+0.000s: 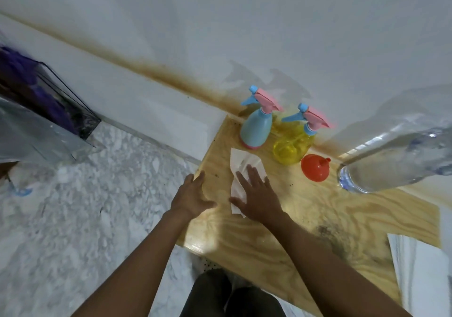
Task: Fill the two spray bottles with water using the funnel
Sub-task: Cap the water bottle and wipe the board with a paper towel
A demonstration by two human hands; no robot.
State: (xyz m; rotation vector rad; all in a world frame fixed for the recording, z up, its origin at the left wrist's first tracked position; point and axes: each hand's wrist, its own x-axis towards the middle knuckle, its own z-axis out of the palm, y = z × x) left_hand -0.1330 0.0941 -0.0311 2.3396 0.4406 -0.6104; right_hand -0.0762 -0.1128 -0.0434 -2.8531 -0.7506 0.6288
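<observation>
A blue spray bottle and a yellow spray bottle, both with pink-and-blue trigger heads on, stand at the far end of the wooden table. An orange funnel lies mouth down just right of the yellow bottle. A large clear water bottle looms at the right. My right hand presses flat, fingers straight, on a white paper tissue in front of the bottles. My left hand rests open on the table's left edge.
A white wall runs behind the table, with a brown stain along its base. The marble floor lies to the left, where a dark glass-sided box stands. A white sheet lies at the table's near right corner.
</observation>
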